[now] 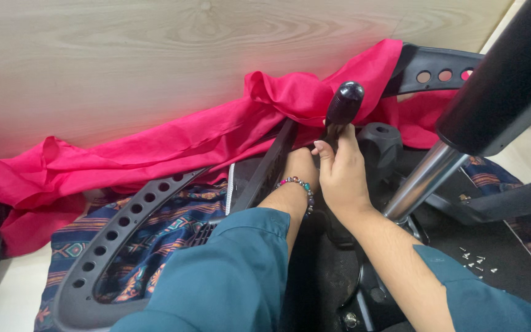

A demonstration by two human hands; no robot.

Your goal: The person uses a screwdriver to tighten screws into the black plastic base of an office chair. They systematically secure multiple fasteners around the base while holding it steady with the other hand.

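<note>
hands [330,169] on lever [343,107] | cloth [173,144] behind | armrest [109,243] left | screws [477,261] right

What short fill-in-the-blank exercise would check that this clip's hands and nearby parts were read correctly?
1. The right hand grips a tool with a ____ handle.
2. The left hand wears a beaded ____ at the wrist.
3. The cloth draped along the wooden panel is ____.
4. Small loose ____ lie on the dark mat at the right.

Missing words: black; bracelet; pink; screws
</note>
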